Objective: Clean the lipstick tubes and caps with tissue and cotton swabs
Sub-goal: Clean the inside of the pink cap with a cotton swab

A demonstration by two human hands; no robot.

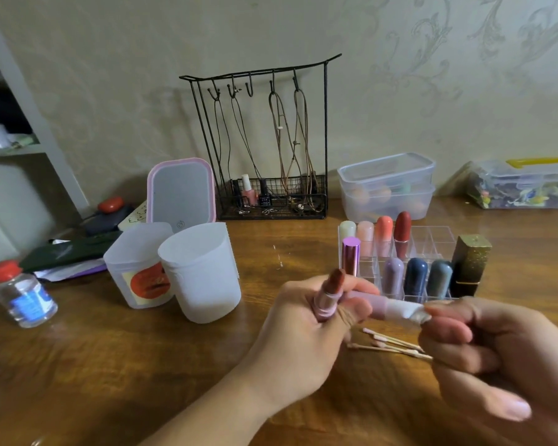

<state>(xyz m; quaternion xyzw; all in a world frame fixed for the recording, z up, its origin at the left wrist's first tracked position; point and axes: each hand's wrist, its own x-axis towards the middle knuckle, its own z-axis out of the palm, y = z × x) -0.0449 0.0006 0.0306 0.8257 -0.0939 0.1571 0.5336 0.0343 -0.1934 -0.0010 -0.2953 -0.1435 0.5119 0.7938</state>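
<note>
- Wooden bench [116, 355] against a pale patterned wall; white shelf unit at far left.
- Left hand [306, 336]: fingers curled round an uncapped pink lipstick tube [327, 300], dark red bullet pointing up and slightly right; same hand also steadying a pale lilac cap [366, 304], lying roughly level.
- Right hand [484, 346]: fingertips pinched on a wad of white tissue [408, 312], pressed at the open end of the cap; remaining fingers curled in; thumb extended toward the camera at lower right.
- Used cotton swabs [393, 346]: lying loose on the bench, below and between the two hands, tips pink.
- Clear organizer [432, 243]: just behind the hands, its lower edge partly hidden by them; back row with four lipsticks, front row with three capped ones, several compartments vacant.
- Metallic pink lipstick [350, 255]: upright at the organizer's front left corner.
- Dark glitter lipstick [471, 263]: upright beside the organizer's right end.
- Two frosted plastic cups [203, 275]: left of the hands, touching each other.
- Small clear bottle [23, 294] with red cap: far left.
- Pink-framed mirror [181, 191]: upright behind the cups.
- Black wire rack [271, 140]: against the wall, cords on hooks, nail polish bottles in the base.
- Stacked clear boxes [387, 185]: right of the rack.
</note>
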